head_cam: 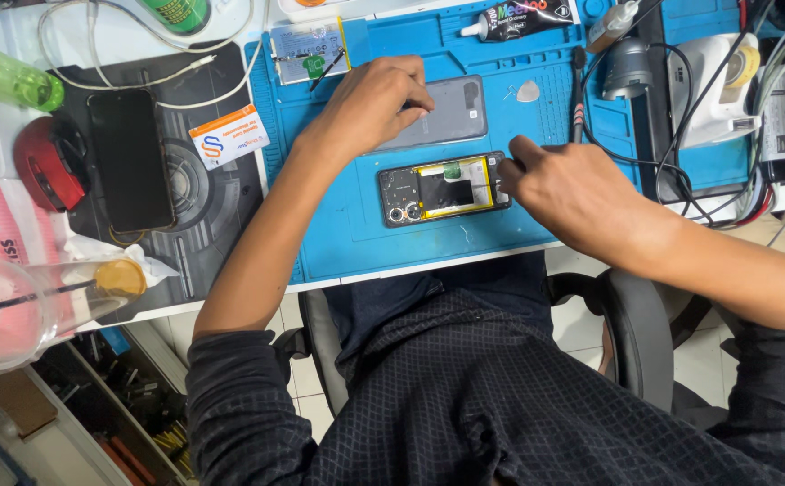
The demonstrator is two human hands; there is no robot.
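Observation:
An opened phone [437, 189] lies on the blue work mat [347, 225], its inner parts and yellow-edged battery area showing. My right hand [559, 184] rests at the phone's right end, fingers curled against it. My left hand [379, 99] sits on the grey back cover [451, 112] just behind the phone, fingertips pinched on its upper left part. Whether either hand holds a small tool is hidden.
A black glue tube [518, 18] and a white pick [528, 91] lie at the mat's far side. A dark phone [130, 160] and a card [228, 135] rest on the left pad. A red mouse [46, 166], cables and a white device [721, 85] flank the mat.

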